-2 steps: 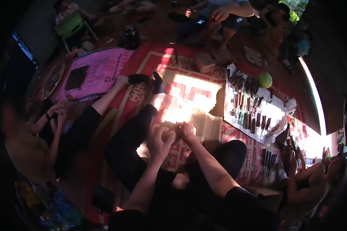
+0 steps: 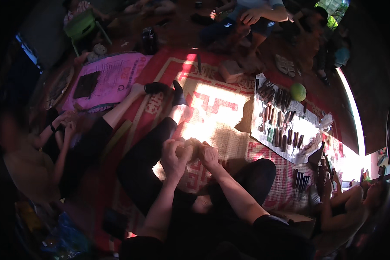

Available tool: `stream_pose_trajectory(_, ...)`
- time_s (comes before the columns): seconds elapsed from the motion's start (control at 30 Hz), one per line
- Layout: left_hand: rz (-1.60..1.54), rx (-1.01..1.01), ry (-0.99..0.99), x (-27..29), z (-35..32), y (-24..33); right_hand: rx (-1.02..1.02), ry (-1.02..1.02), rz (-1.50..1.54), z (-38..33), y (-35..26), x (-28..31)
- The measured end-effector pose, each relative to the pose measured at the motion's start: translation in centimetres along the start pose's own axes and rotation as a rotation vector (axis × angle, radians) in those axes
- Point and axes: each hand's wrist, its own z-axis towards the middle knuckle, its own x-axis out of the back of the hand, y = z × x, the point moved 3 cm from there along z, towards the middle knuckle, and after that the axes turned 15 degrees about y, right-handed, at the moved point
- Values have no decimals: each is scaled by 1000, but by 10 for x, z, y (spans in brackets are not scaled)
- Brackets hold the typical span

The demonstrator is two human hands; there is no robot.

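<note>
Over at ten o'clock lies a flat pink printed sheet (image 2: 117, 82). At the dial's centre, the left hand (image 2: 174, 161) curls its grip around a small brownish rounded lump (image 2: 194, 151). The right hand (image 2: 209, 156) bends against it; I can't tell what it pinches. Work looks underway, how much remains unclear. At two o'clock, slender dark-handled tools (image 2: 284, 140) lie untouched in rows.
</note>
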Motion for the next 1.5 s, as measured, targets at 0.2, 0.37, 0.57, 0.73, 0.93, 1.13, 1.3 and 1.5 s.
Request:
stream_pose_trajectory(0.2,16,-29,-15,-5,1,1,7,-26,-38,1,5,-14)
stream_pose_trajectory(0.37,14,-48,-13,-8,-1,-1,54,-9,11,15,26,-22)
stream_pose_trajectory(0.57,-25,84,17,0,6,-7,68,52,-35,-11,-6,-11)
stream_pose_trajectory(0.73,30,-58,-4,-10,-2,-6,26,-90,-120,24,18,-27)
stream_pose_trajectory(0.93,-10,73,17,-1,4,-5,58,54,30,-14,-7,-7)
stream_pose_trajectory(1.13,9,-60,4,-7,0,-2,29,-82,-125,16,28,-25)
stream_pose_trajectory(1.3,-27,24,32,2,4,-5,38,10,-58,-2,1,-5)
stream_pose_trajectory(1.5,-29,38,39,0,5,-5,-11,-47,-106,-2,5,-17)
